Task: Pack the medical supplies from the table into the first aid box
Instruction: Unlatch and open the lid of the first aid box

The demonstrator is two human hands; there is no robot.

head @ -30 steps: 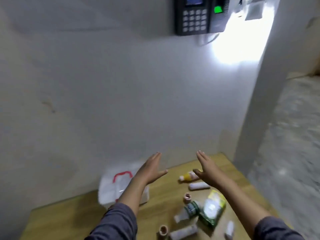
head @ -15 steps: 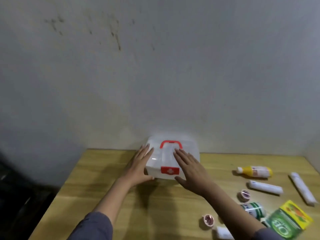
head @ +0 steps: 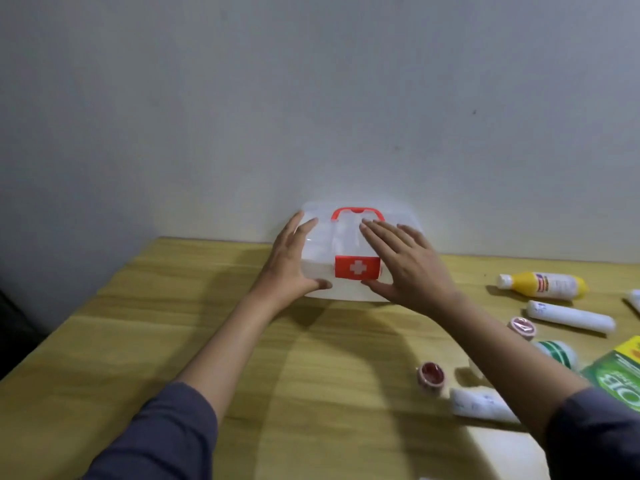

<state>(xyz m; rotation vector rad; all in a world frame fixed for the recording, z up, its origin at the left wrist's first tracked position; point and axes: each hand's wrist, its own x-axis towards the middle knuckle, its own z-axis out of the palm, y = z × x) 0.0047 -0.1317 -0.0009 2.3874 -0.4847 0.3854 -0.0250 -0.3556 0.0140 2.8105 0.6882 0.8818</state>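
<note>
The first aid box [head: 343, 237] is translucent white with a red handle [head: 356, 211] and a red cross latch [head: 356, 267]. It stands shut at the back of the wooden table [head: 173, 306], against the wall. My left hand [head: 294, 258] clasps its left front corner, fingers on the lid and thumb low on the front. My right hand [head: 408, 268] lies over the right half of the lid, thumb under the latch. To the right lie a yellow bottle [head: 543, 285], a white bandage roll [head: 571, 317] and two tape rolls [head: 523, 328] [head: 431, 375].
More supplies lie at the right edge: a green-striped bottle [head: 557, 353], a green packet [head: 620, 372] and another white roll [head: 481, 405] partly under my right forearm. A grey wall [head: 311, 116] backs the table. The table's left edge drops to a dark floor.
A second ago both hands hovered open in the air above the table. They have come down onto the first aid box, and my view has dropped towards it.
</note>
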